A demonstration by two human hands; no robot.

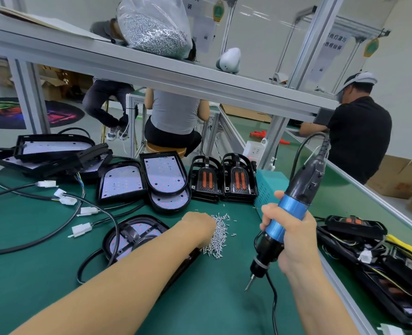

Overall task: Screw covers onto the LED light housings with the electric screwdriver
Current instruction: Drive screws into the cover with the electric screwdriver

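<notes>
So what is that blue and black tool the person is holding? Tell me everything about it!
It is an electric screwdriver. It has a shiny blue middle, a black top and a black nose ending in a thin metal bit that points down at the green mat, not touching it. Black cables leave its top and lower end. The right hand grips it, tilted, beside the loose screws.

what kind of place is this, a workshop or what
Most likely a factory assembly line for LED lights: stacked LED housings on a green bench, a loose screw pile, and other workers seated at neighbouring benches.
</notes>
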